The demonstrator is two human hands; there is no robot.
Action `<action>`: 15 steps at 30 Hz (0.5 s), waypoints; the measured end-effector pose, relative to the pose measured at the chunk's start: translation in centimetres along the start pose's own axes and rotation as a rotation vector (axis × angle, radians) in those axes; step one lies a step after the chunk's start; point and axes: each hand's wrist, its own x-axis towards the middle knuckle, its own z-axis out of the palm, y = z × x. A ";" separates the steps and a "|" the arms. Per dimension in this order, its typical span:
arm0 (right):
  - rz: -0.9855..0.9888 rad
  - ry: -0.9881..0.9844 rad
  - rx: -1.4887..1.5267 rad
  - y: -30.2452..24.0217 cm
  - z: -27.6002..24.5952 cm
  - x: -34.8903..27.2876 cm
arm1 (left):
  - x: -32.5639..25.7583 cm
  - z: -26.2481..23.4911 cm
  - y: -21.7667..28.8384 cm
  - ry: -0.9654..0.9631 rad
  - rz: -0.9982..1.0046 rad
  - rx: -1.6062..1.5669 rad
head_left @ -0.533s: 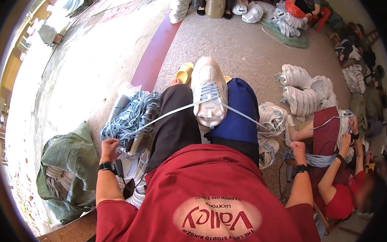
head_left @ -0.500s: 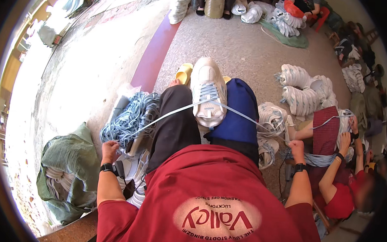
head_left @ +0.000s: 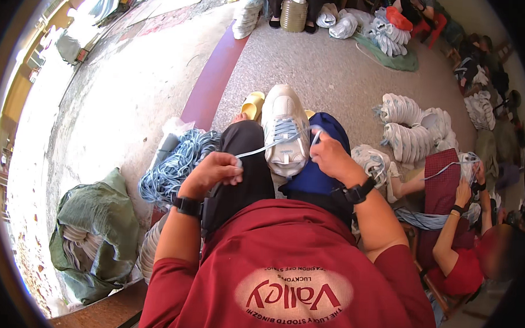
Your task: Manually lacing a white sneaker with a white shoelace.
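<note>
A white sneaker [head_left: 284, 102] with light-blue lacing rests between my thighs, toe pointing away from me. My left hand [head_left: 217, 173] is closed in a pinch on one end of its shoelace [head_left: 262, 149], left of the shoe's heel end and above the dark trouser leg. Over the blue cloth on the other thigh, my right hand [head_left: 334, 158] is closed on the lace too, its fingers up beside the shoe's collar. A strand runs from the left hand across the shoe toward the right. Which lace end each hand holds is partly hidden by fingers.
A tangle of blue laces [head_left: 178, 164] lies at my left, beyond a green sack [head_left: 95, 233]. Bundled white shoes [head_left: 407, 137] stand on the floor at right. A co-worker in a red sleeve [head_left: 464, 269] sits close at right, handling laces. Yellow slippers [head_left: 253, 104] are ahead.
Both hands have come inward from wide apart, where they stretched the lace ends taut to either side. Now they are close to the shoe, and the right hand has risen beside its collar.
</note>
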 end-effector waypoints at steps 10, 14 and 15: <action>0.397 0.438 0.477 0.7 4.6 2.8 | 9.4 2.0 0.4 0.156 0.235 -0.026; 0.386 0.399 0.191 -0.1 4.4 3.8 | 9.4 1.5 0.1 0.170 0.267 -0.014; 0.365 0.404 0.226 -0.5 4.3 4.3 | 9.1 1.4 0.4 0.190 0.280 -0.015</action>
